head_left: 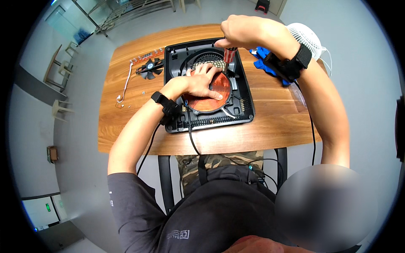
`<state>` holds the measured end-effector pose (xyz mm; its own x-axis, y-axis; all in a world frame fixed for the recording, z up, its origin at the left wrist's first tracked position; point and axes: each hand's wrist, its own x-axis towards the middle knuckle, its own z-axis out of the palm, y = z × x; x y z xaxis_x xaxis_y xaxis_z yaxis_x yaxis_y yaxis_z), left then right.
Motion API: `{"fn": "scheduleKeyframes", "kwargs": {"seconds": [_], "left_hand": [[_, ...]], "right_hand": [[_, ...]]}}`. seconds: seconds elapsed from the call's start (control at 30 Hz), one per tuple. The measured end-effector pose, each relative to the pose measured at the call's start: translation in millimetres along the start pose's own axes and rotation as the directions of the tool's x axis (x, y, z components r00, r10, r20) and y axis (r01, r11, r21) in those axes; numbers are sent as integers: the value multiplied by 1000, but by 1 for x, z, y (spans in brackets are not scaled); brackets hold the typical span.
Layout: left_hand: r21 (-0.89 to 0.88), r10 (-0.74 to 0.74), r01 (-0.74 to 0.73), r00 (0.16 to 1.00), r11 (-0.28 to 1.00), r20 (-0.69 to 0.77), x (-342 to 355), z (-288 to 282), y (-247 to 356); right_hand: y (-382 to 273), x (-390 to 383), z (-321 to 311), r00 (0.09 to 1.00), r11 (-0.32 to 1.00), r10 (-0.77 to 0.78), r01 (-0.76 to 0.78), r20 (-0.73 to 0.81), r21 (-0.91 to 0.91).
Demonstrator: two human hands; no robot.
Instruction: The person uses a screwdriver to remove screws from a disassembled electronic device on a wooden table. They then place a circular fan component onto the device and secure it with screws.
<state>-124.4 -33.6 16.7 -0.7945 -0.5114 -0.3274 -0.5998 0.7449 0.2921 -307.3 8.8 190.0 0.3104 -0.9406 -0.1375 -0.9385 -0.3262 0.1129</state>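
A black appliance housing (pixel 247 110) lies open on the wooden table, with a round copper coil (pixel 198 104) inside and a perforated round grille behind the coil. My left hand (pixel 201 84) lies on the coil with its fingers spread, pressing on its upper and middle part. My right hand (pixel 237 33) grips a red-and-black screwdriver (pixel 230 54) from above, held upright over the coil's right rim; its tip is too small to make out. Wires run from the housing's lower left over the table edge.
On the wooden table (pixel 278 126), a small black fan (pixel 147 71), an orange circuit strip (pixel 147 55) with white wires and small parts are at left. Blue gloves (pixel 263 65) and a white fan (pixel 304 36) are at right. Stools (pixel 61 110) stand further left.
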Motion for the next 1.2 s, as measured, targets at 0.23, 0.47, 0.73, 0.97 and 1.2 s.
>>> {"fn": "scheduleKeyframes", "kwargs": {"seconds": [0.23, 0.47, 0.73, 0.97, 1.2], "left_hand": [[3, -21, 21, 1000, 1000, 22, -1, -3, -2], [-6, -22, 22, 1000, 1000, 13, -3, -1, -3], [-35, -18, 18, 1000, 999, 9, -2, -1, -5], [-44, -8, 8, 1000, 999, 16, -2, -1, -4], [-56, -5, 6, 1000, 998, 19, -2, 0, -5]], "right_hand": [[2, 1, 8, 995, 997, -78, 76, -58, -29], [-10, -10, -6, 995, 974, 4, -25, 95, 225], [-2, -1, 6, 999, 999, 38, -38, -10, 28], [14, -3, 11, 988, 969, -151, 141, 35, 202], [3, -1, 16, 980, 998, -66, 65, -190, -11]]}}
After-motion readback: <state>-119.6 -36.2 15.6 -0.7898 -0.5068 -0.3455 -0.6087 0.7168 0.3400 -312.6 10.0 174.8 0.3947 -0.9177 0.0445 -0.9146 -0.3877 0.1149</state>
